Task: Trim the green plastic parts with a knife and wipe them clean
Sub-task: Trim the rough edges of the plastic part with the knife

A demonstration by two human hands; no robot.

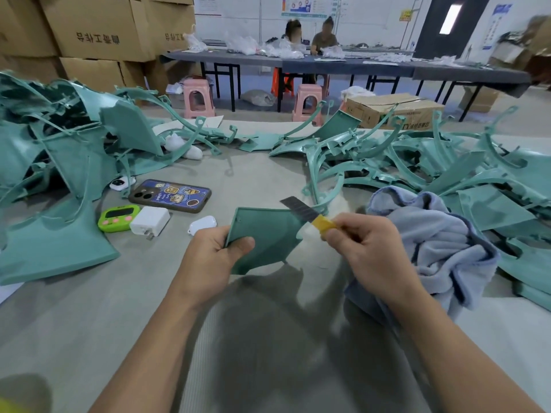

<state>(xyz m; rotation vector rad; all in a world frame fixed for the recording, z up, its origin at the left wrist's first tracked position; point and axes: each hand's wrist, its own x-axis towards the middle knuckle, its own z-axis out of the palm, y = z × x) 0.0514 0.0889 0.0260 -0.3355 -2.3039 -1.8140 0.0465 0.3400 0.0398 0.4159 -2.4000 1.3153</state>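
A green part [262, 236] is held, with a knife [310, 216] at its edge.
The near left corner is pinched by the left hand [208, 257], thumb on top, above the grey table [262, 177]. The yellow handle is gripped tight in the right hand [366, 248], with the dark blade at the part's top right edge. The part looks thin, light and a bit bendy, so it is best held close to the cut.
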